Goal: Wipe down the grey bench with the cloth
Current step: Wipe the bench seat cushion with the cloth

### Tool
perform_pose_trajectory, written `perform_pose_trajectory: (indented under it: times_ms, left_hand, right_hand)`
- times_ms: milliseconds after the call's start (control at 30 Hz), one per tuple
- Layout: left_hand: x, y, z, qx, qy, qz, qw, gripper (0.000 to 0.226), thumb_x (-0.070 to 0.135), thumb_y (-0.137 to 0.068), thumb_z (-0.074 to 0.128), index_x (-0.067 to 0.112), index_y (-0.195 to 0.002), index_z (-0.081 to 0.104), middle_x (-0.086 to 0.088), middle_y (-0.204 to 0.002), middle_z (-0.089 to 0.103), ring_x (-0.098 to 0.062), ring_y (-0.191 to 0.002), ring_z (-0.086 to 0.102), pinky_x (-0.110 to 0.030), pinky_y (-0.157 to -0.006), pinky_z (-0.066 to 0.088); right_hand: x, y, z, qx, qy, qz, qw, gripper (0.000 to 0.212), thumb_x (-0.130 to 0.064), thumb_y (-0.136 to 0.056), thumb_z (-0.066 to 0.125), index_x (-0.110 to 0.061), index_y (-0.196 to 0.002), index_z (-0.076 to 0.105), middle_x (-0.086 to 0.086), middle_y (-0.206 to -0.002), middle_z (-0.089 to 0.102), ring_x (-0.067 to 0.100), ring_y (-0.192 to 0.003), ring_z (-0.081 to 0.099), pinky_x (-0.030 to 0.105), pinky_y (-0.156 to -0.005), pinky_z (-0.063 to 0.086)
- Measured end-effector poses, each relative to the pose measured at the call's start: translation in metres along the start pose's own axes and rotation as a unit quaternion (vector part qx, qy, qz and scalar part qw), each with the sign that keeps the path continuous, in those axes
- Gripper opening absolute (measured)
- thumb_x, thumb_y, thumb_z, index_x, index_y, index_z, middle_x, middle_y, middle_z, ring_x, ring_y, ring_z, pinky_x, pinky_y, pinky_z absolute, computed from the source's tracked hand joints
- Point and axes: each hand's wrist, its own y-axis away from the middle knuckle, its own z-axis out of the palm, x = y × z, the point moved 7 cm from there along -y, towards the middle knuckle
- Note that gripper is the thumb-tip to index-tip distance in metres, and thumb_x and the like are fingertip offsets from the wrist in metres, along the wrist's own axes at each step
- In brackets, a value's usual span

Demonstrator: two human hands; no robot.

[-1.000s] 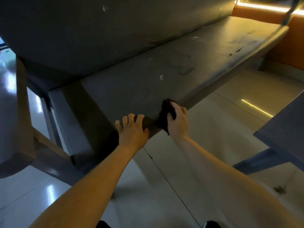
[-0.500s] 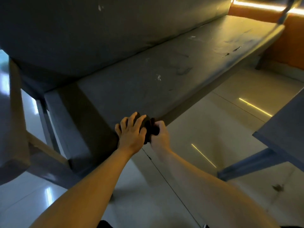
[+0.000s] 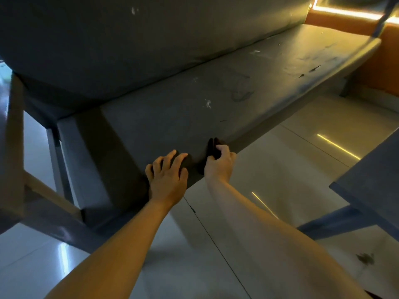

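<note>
Head view: right hand (image 3: 219, 167), gripping cloth (image 3: 211, 149), has slid right along bench (image 3: 216, 83); left hand (image 3: 167, 178) apparently flat.

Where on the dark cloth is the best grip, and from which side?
Probably the bunched middle, from the near side, as the right hand does: the cloth is wadded against the front edge of the bench, leaving that side free.

Under me I see a pale, glossy tiled floor (image 3: 280, 169) with thin yellow light reflections (image 3: 336, 146) and one dark stain (image 3: 364, 258). At far right stands an orange wall (image 3: 388, 67) below a glowing light strip (image 3: 345, 11). A grey table (image 3: 371, 180) enters from the right.
</note>
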Motion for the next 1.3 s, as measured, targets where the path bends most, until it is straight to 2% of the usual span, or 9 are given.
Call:
perform_pose_trajectory:
  times_ms: [200, 300, 533, 700, 833, 900, 1033, 1133, 1300]
  left_hand:
    - [0.017, -0.014, -0.012, 0.011, 0.016, -0.052, 0.998, 0.032, 0.04, -0.099, 0.049, 0.032, -0.13, 0.045, -0.003, -0.137, 0.041, -0.032, -0.13, 0.032, -0.054, -0.113, 0.019]
    - [0.056, -0.04, -0.02, 0.042, 0.045, 0.013, 0.998, 0.031, 0.034, -0.1, 0.05, 0.029, -0.13, 0.053, 0.0, -0.132, 0.051, -0.026, -0.128, 0.039, -0.047, -0.109, 0.024]
    - [0.135, -0.104, 0.038, -0.026, -0.023, 0.093, 0.995, 0.048, 0.046, -0.102, 0.042, 0.041, -0.15, 0.037, 0.006, -0.159, 0.029, -0.026, -0.14, 0.024, -0.048, -0.112, 0.021]
    - [0.127, -0.103, 0.059, -0.001, -0.079, 0.119, 0.99, 0.052, 0.054, -0.103, 0.035, 0.043, -0.154, 0.027, 0.003, -0.162, 0.024, -0.029, -0.137, 0.024, -0.052, -0.11, 0.021]
    - [0.128, -0.105, 0.059, -0.017, -0.079, 0.106, 0.991, 0.051, 0.051, -0.103, 0.037, 0.044, -0.152, 0.029, 0.002, -0.161, 0.026, -0.03, -0.135, 0.025, -0.053, -0.108, 0.022]
    - [0.128, -0.105, 0.056, -0.017, -0.081, 0.1, 0.992, 0.051, 0.051, -0.102, 0.038, 0.044, -0.152, 0.03, 0.002, -0.16, 0.028, -0.03, -0.135, 0.026, -0.053, -0.108, 0.023]
    - [0.129, -0.105, 0.057, -0.017, -0.092, 0.108, 0.99, 0.056, 0.05, -0.101, 0.042, 0.042, -0.154, 0.028, 0.001, -0.162, 0.026, -0.03, -0.136, 0.025, -0.054, -0.11, 0.023]
    - [0.131, -0.104, 0.061, -0.015, -0.098, 0.115, 0.988, 0.059, 0.049, -0.1, 0.043, 0.04, -0.156, 0.024, 0.0, -0.163, 0.022, -0.031, -0.139, 0.023, -0.055, -0.113, 0.021]
    - [0.13, -0.103, 0.059, -0.024, -0.1, 0.123, 0.987, 0.059, 0.043, -0.102, 0.039, 0.039, -0.158, 0.019, -0.001, -0.166, 0.017, -0.032, -0.142, 0.019, -0.054, -0.113, 0.017]
  right_hand:
    - [-0.007, 0.019, 0.005, -0.111, 0.022, -0.078, 0.991, 0.023, -0.011, -0.091, 0.064, -0.022, -0.11, 0.064, -0.003, -0.111, 0.05, 0.008, -0.091, 0.052, 0.011, -0.068, 0.038]
    - [-0.009, -0.002, -0.012, -0.069, -0.029, -0.038, 0.996, 0.029, -0.012, -0.096, 0.06, -0.02, -0.124, 0.063, -0.002, -0.117, 0.047, 0.004, -0.088, 0.05, 0.005, -0.071, 0.039]
    - [0.021, -0.11, -0.059, 0.116, -0.18, 0.157, 0.964, 0.04, -0.02, -0.101, 0.054, -0.025, -0.141, 0.056, 0.003, -0.134, 0.052, 0.023, -0.115, 0.059, 0.042, -0.103, 0.052]
    - [0.049, -0.125, -0.041, 0.086, -0.182, 0.216, 0.955, 0.038, -0.026, -0.099, 0.049, -0.03, -0.134, 0.062, 0.001, -0.126, 0.061, 0.024, -0.108, 0.064, 0.043, -0.096, 0.056]
    - [0.046, -0.101, -0.047, 0.033, -0.141, 0.233, 0.962, 0.02, -0.016, -0.1, 0.054, -0.014, -0.096, 0.073, 0.0, -0.089, 0.069, 0.019, -0.082, 0.064, 0.025, -0.06, 0.045]
    - [0.044, -0.095, -0.048, 0.016, -0.144, 0.248, 0.958, 0.021, -0.015, -0.1, 0.054, -0.016, -0.091, 0.073, -0.003, -0.081, 0.067, 0.015, -0.075, 0.062, 0.022, -0.054, 0.041]
    - [0.039, -0.107, -0.053, 0.06, -0.234, 0.236, 0.941, 0.026, -0.021, -0.105, 0.049, -0.029, -0.114, 0.071, -0.007, -0.1, 0.069, 0.012, -0.091, 0.066, 0.021, -0.069, 0.05]
    - [0.035, -0.118, -0.055, 0.058, -0.245, 0.213, 0.944, 0.033, -0.024, -0.105, 0.049, -0.028, -0.134, 0.065, -0.003, -0.122, 0.067, 0.021, -0.11, 0.065, 0.037, -0.092, 0.057]
    - [0.04, -0.102, -0.053, -0.018, -0.17, 0.234, 0.957, 0.021, -0.014, -0.099, 0.056, -0.014, -0.096, 0.076, 0.006, -0.096, 0.074, 0.028, -0.091, 0.069, 0.037, -0.083, 0.058]
